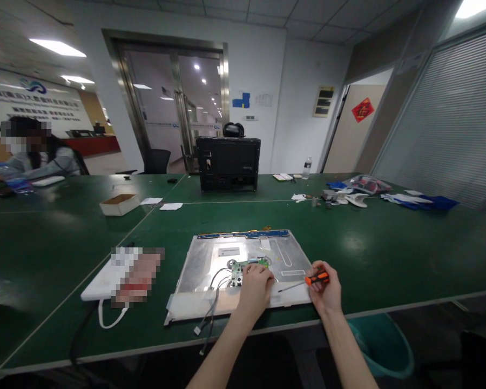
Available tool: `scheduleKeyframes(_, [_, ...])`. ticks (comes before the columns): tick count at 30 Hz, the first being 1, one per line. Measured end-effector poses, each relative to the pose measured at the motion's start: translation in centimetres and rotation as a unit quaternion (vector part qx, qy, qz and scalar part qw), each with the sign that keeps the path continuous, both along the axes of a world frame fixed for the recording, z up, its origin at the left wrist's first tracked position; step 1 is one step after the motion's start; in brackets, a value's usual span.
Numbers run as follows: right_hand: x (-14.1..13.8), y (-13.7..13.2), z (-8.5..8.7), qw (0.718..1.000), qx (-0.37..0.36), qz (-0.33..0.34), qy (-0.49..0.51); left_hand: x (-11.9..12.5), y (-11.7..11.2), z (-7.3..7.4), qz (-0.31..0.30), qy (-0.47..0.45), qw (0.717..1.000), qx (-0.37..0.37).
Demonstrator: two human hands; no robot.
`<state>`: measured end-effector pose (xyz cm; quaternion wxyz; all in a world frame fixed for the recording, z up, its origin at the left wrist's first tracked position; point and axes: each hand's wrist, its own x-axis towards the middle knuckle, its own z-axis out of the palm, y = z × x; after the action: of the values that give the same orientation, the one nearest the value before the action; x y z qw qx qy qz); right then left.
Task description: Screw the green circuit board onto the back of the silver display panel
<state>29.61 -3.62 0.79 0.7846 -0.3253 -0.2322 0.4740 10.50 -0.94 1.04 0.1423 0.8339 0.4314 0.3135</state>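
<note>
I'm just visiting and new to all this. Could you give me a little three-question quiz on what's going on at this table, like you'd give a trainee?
1. Which hand holds the screwdriver: (a) the left, (b) the right, (c) neither?
2. True or false: in the picture, the small open box stands farther left than the flat metal panel.
3. Name it: which green part, lying on the panel, is the left hand at?

Key:
1. b: the right hand holds it.
2. True.
3. The circuit board.
</note>
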Motion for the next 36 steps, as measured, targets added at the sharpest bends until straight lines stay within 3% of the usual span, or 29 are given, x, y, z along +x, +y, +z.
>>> scheduleKeyframes(7, [0.0, 0.3, 0.7, 0.999, 0.004, -0.015, -0.028, 0.0, 0.2, -0.4, -0.018, -0.006, 1.000, -0.003])
scheduleKeyframes(15, [1.1, 0.8, 4.7, 0.994, 0.034, -0.017, -0.101, 0.1, 0.3, -0.5, -0.021, -0.006, 1.000, -0.002])
scheduleKeyframes(20, [0.7, 1.4, 6.5, 0.973, 0.049, -0.035, -0.221, 0.1, 0.2, -0.5, -0.022, -0.007, 1.000, 0.003])
scheduleKeyframes(27, [0.1, 1.9, 7.1, 0.922, 0.031, -0.051, -0.382, 0.2, 0.2, -0.6, -0.015, -0.013, 1.000, 0.005])
scheduleKeyframes(36, [-0.2, 1.5, 7.2, 0.910, 0.023, -0.017, -0.413, 0.3, 0.4, -0.8, -0.008, -0.003, 1.000, 0.003])
